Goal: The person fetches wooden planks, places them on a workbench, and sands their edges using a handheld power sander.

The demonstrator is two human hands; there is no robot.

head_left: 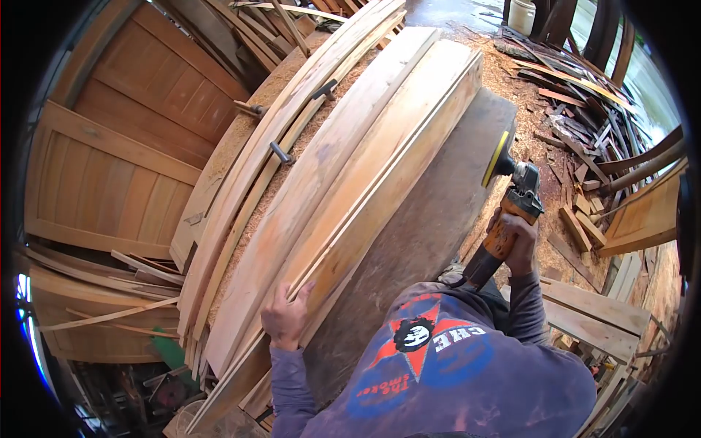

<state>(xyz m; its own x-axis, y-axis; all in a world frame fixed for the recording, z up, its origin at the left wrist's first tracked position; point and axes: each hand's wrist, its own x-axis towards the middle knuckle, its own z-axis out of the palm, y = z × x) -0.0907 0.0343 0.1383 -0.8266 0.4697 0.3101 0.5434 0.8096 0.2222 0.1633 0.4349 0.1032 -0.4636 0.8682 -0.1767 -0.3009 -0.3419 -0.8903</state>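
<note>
My right hand (518,237) is wrapped around the orange and black body of an angle grinder (504,241). Its round disc pad (496,159) with a yellow rim stands on edge, apart from the boards. With curled fingers, my left hand (285,315) grips the upper edge of a long wooden board (394,186) standing on its narrow side. Behind that board, more pale planks (328,160) lie lengthwise side by side. They rest on a dark worn workbench (438,226), whose surface shows between the board and the grinder.
Clamps (281,153) hold long strips at the left. Panelled wooden doors (109,175) lean beyond them. Sawdust (511,91) covers the floor at the right, with a heap of wood offcuts (584,139). Stacked planks (599,314) lie at lower right.
</note>
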